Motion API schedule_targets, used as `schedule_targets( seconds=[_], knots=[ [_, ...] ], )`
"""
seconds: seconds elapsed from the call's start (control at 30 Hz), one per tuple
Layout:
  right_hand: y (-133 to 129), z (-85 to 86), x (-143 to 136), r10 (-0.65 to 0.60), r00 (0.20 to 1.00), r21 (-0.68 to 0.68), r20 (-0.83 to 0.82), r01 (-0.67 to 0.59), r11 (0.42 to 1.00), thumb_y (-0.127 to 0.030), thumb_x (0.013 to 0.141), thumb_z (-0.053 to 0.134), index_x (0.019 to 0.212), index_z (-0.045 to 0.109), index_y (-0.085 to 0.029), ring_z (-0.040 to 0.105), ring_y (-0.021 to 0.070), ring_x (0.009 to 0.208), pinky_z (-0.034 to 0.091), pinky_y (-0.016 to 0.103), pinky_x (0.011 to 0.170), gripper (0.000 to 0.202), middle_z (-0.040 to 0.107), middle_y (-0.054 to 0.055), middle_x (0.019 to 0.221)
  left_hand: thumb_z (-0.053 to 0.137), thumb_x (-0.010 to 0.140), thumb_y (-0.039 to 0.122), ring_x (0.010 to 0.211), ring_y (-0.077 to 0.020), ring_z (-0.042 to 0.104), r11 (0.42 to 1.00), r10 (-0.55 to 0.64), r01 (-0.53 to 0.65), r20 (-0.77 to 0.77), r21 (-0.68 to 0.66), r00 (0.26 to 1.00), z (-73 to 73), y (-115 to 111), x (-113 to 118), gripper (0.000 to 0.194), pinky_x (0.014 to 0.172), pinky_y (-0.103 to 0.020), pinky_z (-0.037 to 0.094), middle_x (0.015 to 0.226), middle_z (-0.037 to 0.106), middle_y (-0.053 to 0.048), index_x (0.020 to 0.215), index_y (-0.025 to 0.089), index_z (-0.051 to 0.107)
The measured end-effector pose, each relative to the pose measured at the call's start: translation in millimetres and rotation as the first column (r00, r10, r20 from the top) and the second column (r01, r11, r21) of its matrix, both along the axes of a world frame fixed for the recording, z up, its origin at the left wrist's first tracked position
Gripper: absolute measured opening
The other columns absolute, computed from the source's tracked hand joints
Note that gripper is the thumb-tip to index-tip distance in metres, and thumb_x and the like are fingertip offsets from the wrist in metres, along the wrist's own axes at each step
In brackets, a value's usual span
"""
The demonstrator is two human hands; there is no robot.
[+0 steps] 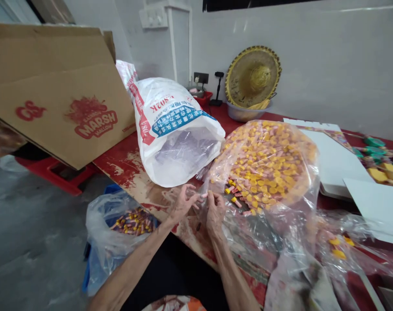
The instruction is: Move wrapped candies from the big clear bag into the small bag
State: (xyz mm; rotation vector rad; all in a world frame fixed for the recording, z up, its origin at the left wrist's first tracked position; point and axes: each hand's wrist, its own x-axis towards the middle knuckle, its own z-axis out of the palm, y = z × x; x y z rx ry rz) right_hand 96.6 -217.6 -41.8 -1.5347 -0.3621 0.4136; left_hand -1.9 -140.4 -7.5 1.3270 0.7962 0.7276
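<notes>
- The left hand (182,202) is held at the near edge of the red table (125,166), its fingers curled and pinched together on something small at the fingertips.
- The right hand (215,210) is set just beside it, fingertips bent inward towards the left hand; the loose edge of the clear plastic bag (267,172) appears to be gripped between the two hands, though the pinched item itself is too small to be made out.
- The clear plastic bag is laid on the table directly behind the right hand and is filled with small yellow and pink wrapped sweets (264,162); a few are spilled near its mouth, close to the right fingers.
- A white woven sack (173,129) with blue and red print is laid open on its side to the left of the bag.
- A cardboard box (63,95) with red lettering is seen at the far left.
- A second plastic bag (118,229) holding dark wrapped pieces is seen below the table edge, left of the left forearm.
- A round woven hat (253,77) is propped against the back wall above a bowl.
- White boards (332,162) are laid on the table at the right.
</notes>
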Motion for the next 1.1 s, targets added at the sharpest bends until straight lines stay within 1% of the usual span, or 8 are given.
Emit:
schedule_targets(
  seconds=[0.17, 0.3, 0.43, 0.67, 0.77, 0.87, 0.97, 1.1],
  knots=[
    [-7.4, 4.7, -3.3, 0.271, 0.961, -0.006, 0.059, -0.271, 0.963, -0.062, 0.095, 0.059, 0.09, 0.077, -0.02, 0.065, 0.0198, 0.075, 0.051, 0.03, 0.071, 0.046, 0.074, 0.004, 0.084, 0.069, 0.087, 0.06, 0.062, -0.0163, 0.069, 0.979, 0.107, -0.083, -0.123, 0.185, 0.987, -6.4, -4.2, -2.5, 0.042, 0.057, -0.026, 0.054, 0.071, 0.067, 0.002, 0.102, 0.022, 0.056],
    [-8.4, 8.9, -7.4, 0.449, 0.842, -0.026, 0.298, -0.463, 0.886, -0.045, 0.101, 0.053, 0.106, 0.08, -0.024, 0.07, 0.0217, 0.094, 0.055, 0.033, 0.088, 0.034, 0.078, 0.006, 0.104, 0.06, 0.097, 0.044, 0.077, -0.0185, 0.07, 0.834, 0.24, -0.016, -0.338, 0.551, 0.91, -7.0, 9.1, -24.8, 0.022, 0.072, -0.029, 0.055, 0.083, 0.07, -0.001, 0.104, 0.023, 0.059],
    [-12.2, 7.8, 0.3, 0.188, 0.848, -0.057, 0.495, -0.184, 0.981, -0.035, 0.104, 0.046, 0.111, 0.076, -0.022, 0.069, 0.0218, 0.096, 0.054, 0.035, 0.089, 0.034, 0.076, 0.009, 0.105, 0.058, 0.097, 0.028, 0.093, -0.0236, 0.07, 0.646, 0.266, 0.327, -0.605, 0.69, 0.751, -10.5, 24.1, -32.4, 0.005, 0.083, -0.033, 0.053, 0.092, 0.07, -0.007, 0.098, 0.023, 0.059],
    [-42.9, -5.9, 50.8, -0.09, 0.707, -0.209, 0.701, 0.325, 0.923, -0.033, 0.1, 0.042, 0.113, 0.073, -0.019, 0.061, 0.03, 0.115, 0.047, 0.046, 0.1, 0.036, 0.066, 0.018, 0.122, 0.057, 0.093, 0.033, 0.074, -0.017, 0.067, 0.824, -0.028, 0.359, -0.6, 0.44, 0.8, -1.9, 60.3, -36.0, 0.009, 0.071, -0.027, 0.049, 0.078, 0.067, 0.004, 0.096, 0.025, 0.056],
    [-50.5, -15.1, 57.6, 0.017, 0.685, -0.358, 0.728, 0.359, 0.862, -0.032, 0.098, 0.043, 0.114, 0.073, -0.019, 0.062, 0.0307, 0.108, 0.042, 0.048, 0.1, 0.037, 0.067, 0.017, 0.118, 0.058, 0.092, 0.037, 0.076, -0.0167, 0.067, 0.874, -0.011, 0.268, -0.535, 0.405, 0.845, -1.5, 53.0, -41.4, 0.013, 0.071, -0.027, 0.049, 0.081, 0.069, 0.003, 0.094, 0.025, 0.056],
    [-48.7, -20.5, 57.0, 0.078, 0.686, -0.396, 0.724, 0.32, 0.861, -0.036, 0.101, 0.04, 0.108, 0.075, -0.02, 0.062, 0.0256, 0.089, 0.042, 0.045, 0.096, 0.039, 0.07, 0.013, 0.107, 0.059, 0.091, 0.03, 0.081, -0.0195, 0.067, 0.782, 0.144, 0.275, -0.591, 0.559, 0.793, -1.3, 35.0, -37.3, 0.007, 0.074, -0.029, 0.047, 0.084, 0.069, -0.001, 0.091, 0.024, 0.056],
    [-46.1, -19.6, 57.5, -0.024, 0.718, -0.283, 0.696, 0.305, 0.91, -0.049, 0.105, 0.037, 0.105, 0.074, -0.019, 0.06, 0.0228, 0.08, 0.044, 0.038, 0.084, 0.048, 0.072, 0.012, 0.102, 0.058, 0.092, 0.024, 0.084, -0.0212, 0.067, 0.662, 0.143, 0.422, -0.657, 0.62, 0.74, 4.4, 23.8, -27.4, 0.003, 0.076, -0.031, 0.046, 0.087, 0.068, -0.003, 0.09, 0.024, 0.056],
    [-48.4, -5.1, 52.4, -0.159, 0.771, -0.12, 0.616, 0.291, 0.949, -0.067, 0.103, 0.043, 0.097, 0.073, -0.017, 0.056, 0.0197, 0.067, 0.044, 0.033, 0.071, 0.058, 0.07, 0.009, 0.084, 0.054, 0.097, 0.028, 0.086, -0.022, 0.067, 0.673, 0.23, 0.344, -0.628, 0.654, 0.744, 6.4, 23.3, -20.4, 0.006, 0.076, -0.031, 0.046, 0.092, 0.069, -0.005, 0.098, 0.024, 0.058]
  ],
)
